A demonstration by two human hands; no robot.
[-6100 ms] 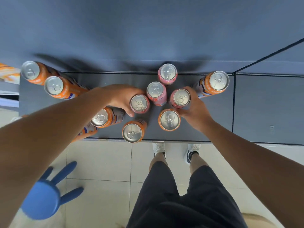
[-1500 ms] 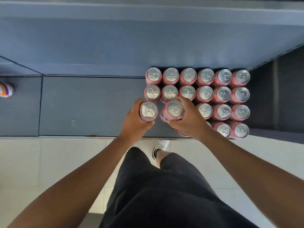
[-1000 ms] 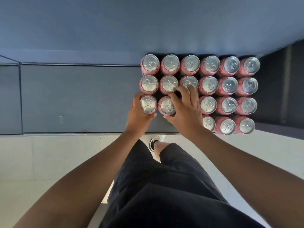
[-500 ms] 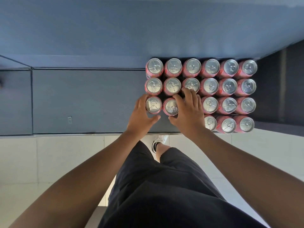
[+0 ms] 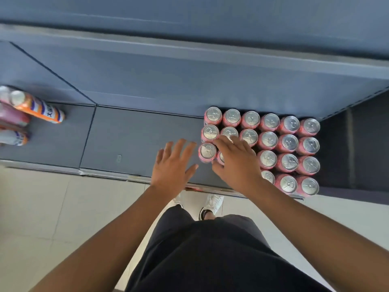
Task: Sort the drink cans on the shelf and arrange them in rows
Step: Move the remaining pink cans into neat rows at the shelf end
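Several pink drink cans (image 5: 269, 140) stand upright in tight rows on the right part of the dark grey shelf (image 5: 136, 140). My left hand (image 5: 174, 165) hovers open with spread fingers just left of the block, beside the third row's end can (image 5: 207, 151), holding nothing. My right hand (image 5: 235, 161) lies with loose fingers over the cans behind that end can and hides them; I see no grip on any can. At the far left stand an orange can (image 5: 37, 109) and pink cans (image 5: 12, 116).
The shelf's back wall (image 5: 189, 81) rises behind the cans. A darker side section (image 5: 362, 144) lies to the right. Bare shelf stretches between the two can groups. Below the shelf edge are pale floor tiles (image 5: 52, 218), my black shorts and white shoes.
My left hand has let go of the end pink can and moved left, fingers spread. The right hand stays over the cans. The view has swung left, showing the orange and pink cans.
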